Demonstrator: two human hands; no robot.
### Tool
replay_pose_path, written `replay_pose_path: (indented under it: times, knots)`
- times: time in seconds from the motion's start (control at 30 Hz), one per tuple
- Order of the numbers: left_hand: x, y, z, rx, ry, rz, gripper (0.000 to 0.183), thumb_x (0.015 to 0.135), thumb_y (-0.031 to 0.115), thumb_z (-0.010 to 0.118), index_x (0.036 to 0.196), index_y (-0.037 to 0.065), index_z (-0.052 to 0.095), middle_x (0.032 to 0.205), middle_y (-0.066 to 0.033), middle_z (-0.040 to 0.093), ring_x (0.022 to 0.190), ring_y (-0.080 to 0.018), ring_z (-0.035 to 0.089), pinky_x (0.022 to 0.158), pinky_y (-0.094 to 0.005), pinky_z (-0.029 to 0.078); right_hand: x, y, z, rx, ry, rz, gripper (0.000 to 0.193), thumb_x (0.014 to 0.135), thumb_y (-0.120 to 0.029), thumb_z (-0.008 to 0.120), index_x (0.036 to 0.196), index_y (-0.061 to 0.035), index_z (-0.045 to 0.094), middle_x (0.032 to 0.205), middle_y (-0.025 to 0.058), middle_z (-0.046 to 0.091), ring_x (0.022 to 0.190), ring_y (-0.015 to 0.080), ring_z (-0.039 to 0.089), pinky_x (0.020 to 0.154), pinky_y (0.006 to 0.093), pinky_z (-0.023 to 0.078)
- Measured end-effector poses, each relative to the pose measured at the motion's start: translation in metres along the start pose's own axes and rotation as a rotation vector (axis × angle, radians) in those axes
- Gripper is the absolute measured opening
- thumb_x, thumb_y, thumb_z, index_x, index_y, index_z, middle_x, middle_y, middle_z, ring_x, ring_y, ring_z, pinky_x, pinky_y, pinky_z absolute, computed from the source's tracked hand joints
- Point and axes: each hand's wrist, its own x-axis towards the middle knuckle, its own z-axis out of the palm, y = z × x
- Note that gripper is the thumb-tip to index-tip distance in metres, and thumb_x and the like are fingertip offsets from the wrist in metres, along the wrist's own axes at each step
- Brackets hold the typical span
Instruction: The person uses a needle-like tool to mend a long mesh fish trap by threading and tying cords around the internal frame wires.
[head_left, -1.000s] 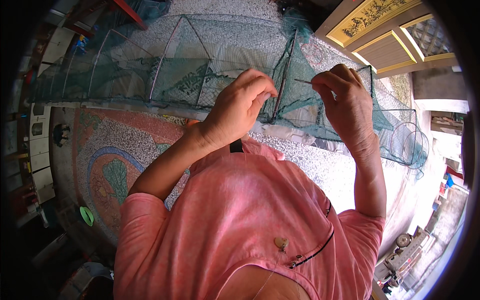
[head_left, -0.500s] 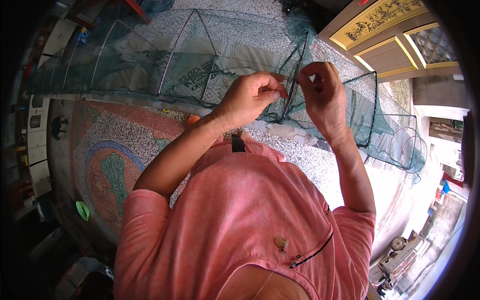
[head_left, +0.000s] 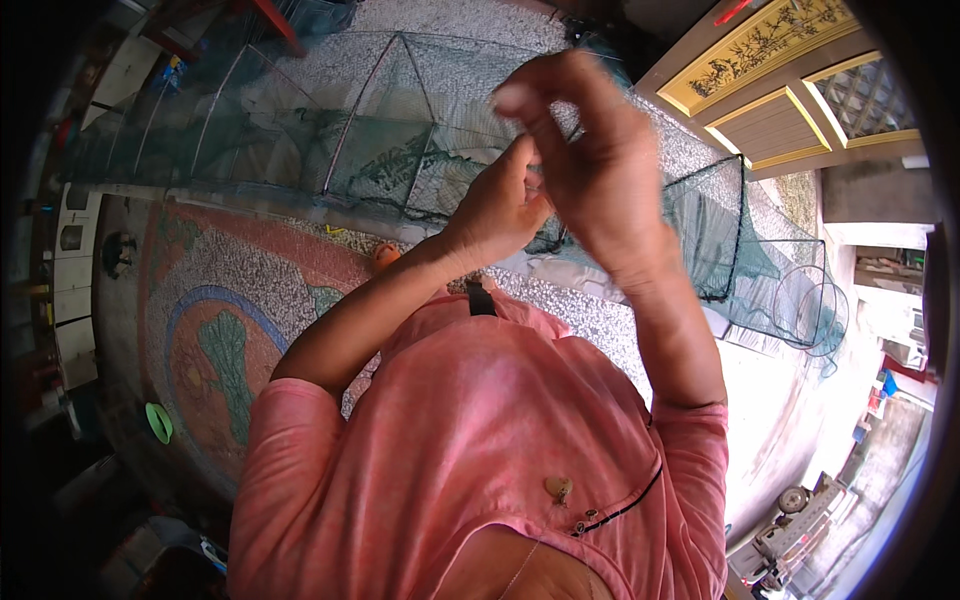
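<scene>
A long green net trap (head_left: 385, 150) with thin frame rods stretches across the view in front of me. My left hand (head_left: 500, 207) is closed at the net, near one of its frames. Its fingertips are partly hidden behind my right hand, and what they pinch does not show clearly. Raised higher and nearer, my right hand (head_left: 605, 165) has thumb and forefinger drawn together, slightly blurred. Whatever lies between them is too fine to make out. The frame rod by my hands is mostly covered by the right hand.
The net's right end has a dark square frame (head_left: 740, 230) and round hoops (head_left: 820, 305). Yellow-trimmed wooden panels (head_left: 770, 130) stand at the far right. A patterned pebble floor (head_left: 230, 260) lies at left, with a green oval thing (head_left: 158, 423). A toy-like vehicle (head_left: 795, 530) is at lower right.
My right hand has moved up and left from the frame rod, now overlapping the left hand. My left hand has shifted slightly and stays closed near the net.
</scene>
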Motion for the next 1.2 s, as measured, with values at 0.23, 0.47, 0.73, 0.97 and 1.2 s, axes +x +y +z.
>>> replay_pose_path:
  times: [0.23,0.47,0.73,0.97,1.2]
  knots:
    - [0.003,-0.014,0.002,-0.104,-0.016,0.012,0.049,0.089,0.014,0.063,0.131,0.003,0.040,0.122,-0.0131,0.054,0.092,-0.0155,0.059,0.080,-0.0302,0.049,-0.007,-0.043,-0.100,0.532,0.223,-0.095,0.019,0.101,-0.015,0.041,0.104,-0.0017,0.054,0.069,0.0065,0.050,0.060,0.0156,0.050,0.059,0.0296,0.047]
    - [0.016,0.032,-0.015,0.101,-0.148,0.550,0.036,0.086,0.011,0.064,0.122,0.008,0.056,0.100,-0.0057,0.060,0.084,-0.0132,0.056,0.073,-0.0263,0.048,-0.020,-0.080,-0.100,-0.142,0.044,0.070,0.007,0.088,-0.001,0.060,0.095,-0.0002,0.062,0.088,0.0106,0.062,0.073,0.0158,0.059,0.073,0.0284,0.050]
    - [0.009,0.021,-0.059,0.042,-0.355,0.346,0.010,0.082,0.001,0.065,0.089,0.005,0.070,0.083,-0.0046,0.064,0.069,-0.0136,0.054,0.062,-0.0253,0.045,-0.087,-0.055,-0.132,-0.272,0.118,1.060,0.016,0.092,-0.011,0.056,0.101,-0.0053,0.068,0.068,0.0028,0.062,0.049,0.0043,0.050,0.043,0.0195,0.039]
    - [-0.012,0.029,-0.059,0.039,-0.416,0.255,0.012,0.083,-0.003,0.062,0.092,0.001,0.069,0.098,-0.0082,0.065,0.077,-0.0153,0.060,0.068,-0.0246,0.048,-0.101,-0.018,-0.091,-0.382,-0.112,0.574,0.010,0.084,-0.010,0.065,0.093,-0.0104,0.070,0.089,0.0024,0.061,0.080,0.0181,0.061,0.068,0.0291,0.049]
    - [-0.017,0.018,-0.048,-0.143,-0.445,-0.113,0.012,0.087,-0.002,0.058,0.093,0.000,0.068,0.124,-0.0116,0.056,0.058,-0.0039,0.054,0.050,-0.0178,0.043,-0.094,0.013,-0.068,-0.670,-0.220,0.397,0.009,0.081,-0.015,0.067,0.088,-0.0156,0.073,0.084,0.0034,0.060,0.088,0.0233,0.059,0.073,0.0344,0.049]
